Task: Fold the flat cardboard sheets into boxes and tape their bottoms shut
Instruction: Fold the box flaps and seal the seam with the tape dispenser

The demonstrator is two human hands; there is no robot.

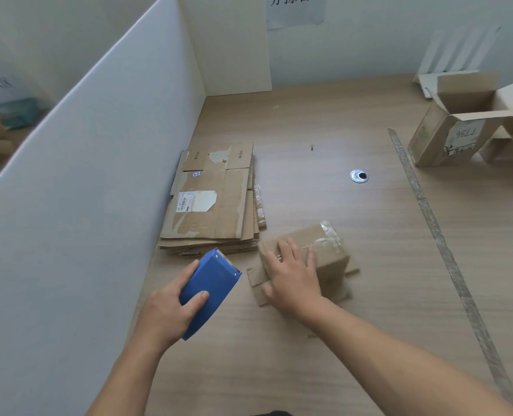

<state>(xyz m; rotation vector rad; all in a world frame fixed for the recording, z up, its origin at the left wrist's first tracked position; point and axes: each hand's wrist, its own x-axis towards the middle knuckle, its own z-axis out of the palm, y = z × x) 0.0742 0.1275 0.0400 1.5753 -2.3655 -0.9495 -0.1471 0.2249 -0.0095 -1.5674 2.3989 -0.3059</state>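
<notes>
1. Left grip (165, 310) curls round a blue tape dispenser (211, 283), thumb on top.
2. Right grip (294, 277) lies spread, fingers flat on the box (328, 250), which sits on the counter (279, 361) with clear tape across its top.
3. Flat sheets (213, 202) lie stacked just behind the dispenser, beside the white partition (84, 190).

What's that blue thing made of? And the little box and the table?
The blue tape dispenser looks like hard plastic: smooth, matte, evenly coloured. The small box is brown cardboard, dull and creased, with shiny clear tape on top. The table shows pale wood grain, perhaps laminate; I cannot tell.
</notes>
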